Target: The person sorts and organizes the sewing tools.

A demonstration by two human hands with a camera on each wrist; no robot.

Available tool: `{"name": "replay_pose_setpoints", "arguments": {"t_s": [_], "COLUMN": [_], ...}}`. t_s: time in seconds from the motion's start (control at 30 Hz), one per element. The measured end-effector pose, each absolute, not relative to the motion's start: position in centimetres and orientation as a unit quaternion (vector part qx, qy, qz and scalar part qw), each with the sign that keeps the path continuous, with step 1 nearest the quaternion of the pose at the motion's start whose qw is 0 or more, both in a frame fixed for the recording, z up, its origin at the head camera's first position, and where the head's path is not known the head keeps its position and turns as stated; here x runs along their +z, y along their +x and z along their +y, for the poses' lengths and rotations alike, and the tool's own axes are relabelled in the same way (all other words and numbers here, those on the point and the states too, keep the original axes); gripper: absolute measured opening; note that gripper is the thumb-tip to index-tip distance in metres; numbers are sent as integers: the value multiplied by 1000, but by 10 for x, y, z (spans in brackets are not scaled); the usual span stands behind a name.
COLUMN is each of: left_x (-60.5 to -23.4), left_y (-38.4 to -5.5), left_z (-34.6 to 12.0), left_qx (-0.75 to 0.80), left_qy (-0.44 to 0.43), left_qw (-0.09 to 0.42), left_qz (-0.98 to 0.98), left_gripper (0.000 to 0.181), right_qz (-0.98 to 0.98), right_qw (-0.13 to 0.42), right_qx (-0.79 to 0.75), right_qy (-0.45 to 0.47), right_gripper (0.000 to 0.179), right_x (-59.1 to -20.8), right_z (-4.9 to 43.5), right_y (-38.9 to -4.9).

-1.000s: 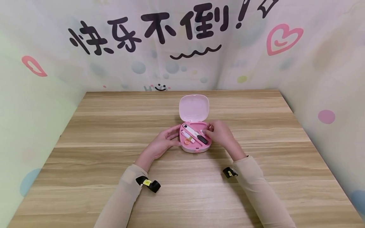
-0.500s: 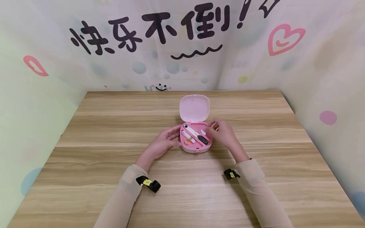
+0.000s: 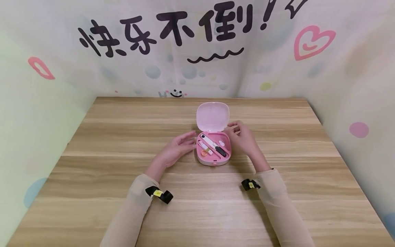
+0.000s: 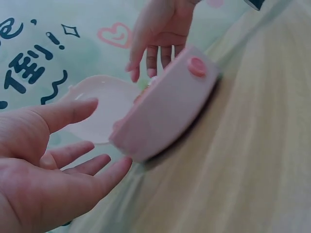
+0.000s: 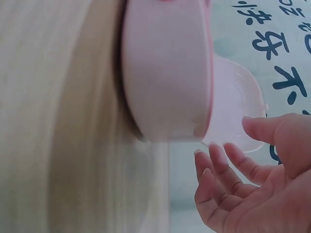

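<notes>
A small pink-and-white case [image 3: 213, 162] stands on the table with its pale pink lid [image 3: 213, 116] raised at the back. In its pink tray lie a long white tool with a black end [image 3: 213, 145], a slim white piece with an orange ring [image 3: 204, 152], and a small white lobed piece [image 3: 221, 143]. My left hand [image 3: 176, 148] is beside the case's left side, fingers spread and holding nothing. My right hand [image 3: 243, 138] is at the back right corner near the hinge, its fingers loosely bent and nothing in them.
The wood-grain table [image 3: 197, 206] runs back to a printed cloth backdrop [image 3: 129, 75] with black lettering. Cloth also hangs along both sides. Each sleeved wrist wears a black strap [image 3: 158, 193].
My right hand has let go of the small white piece in the tray and moved back and outward, beside the lid. My left hand has eased off the case's side.
</notes>
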State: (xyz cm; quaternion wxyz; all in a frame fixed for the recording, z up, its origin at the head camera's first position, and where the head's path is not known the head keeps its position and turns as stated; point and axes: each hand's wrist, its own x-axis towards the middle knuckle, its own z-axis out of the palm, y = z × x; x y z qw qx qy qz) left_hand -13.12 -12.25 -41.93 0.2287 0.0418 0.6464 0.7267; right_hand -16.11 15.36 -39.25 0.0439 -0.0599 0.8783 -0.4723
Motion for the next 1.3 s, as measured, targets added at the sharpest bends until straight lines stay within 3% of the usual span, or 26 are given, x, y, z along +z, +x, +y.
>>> {"name": "replay_pose_setpoints", "arguments": {"t_s": [0.2,0.4,0.9,1.3], "left_x": [-403,-389,-364,-355], "left_y": [-147,-169,-210,-230], "left_z": [-119,-115,-109,-108], "left_qx": [743,735,692,658], "left_qy": [-26,-58,-111,-108], "left_qw": [215,230,322,383], "left_qz": [633,635,637,640], "left_gripper": [54,56,79,94], "right_qz": [869,860,808,766], "right_qw": [53,73,280,361], "right_qx": [-489,-504,-518,-530], "right_qy": [-47,-17,8,44], "right_gripper": [47,51,78,92], "right_x": [-385,-379,-368,-361], "right_z": [159,164,173,171], "right_y": [-176,-193,-226,-239]}}
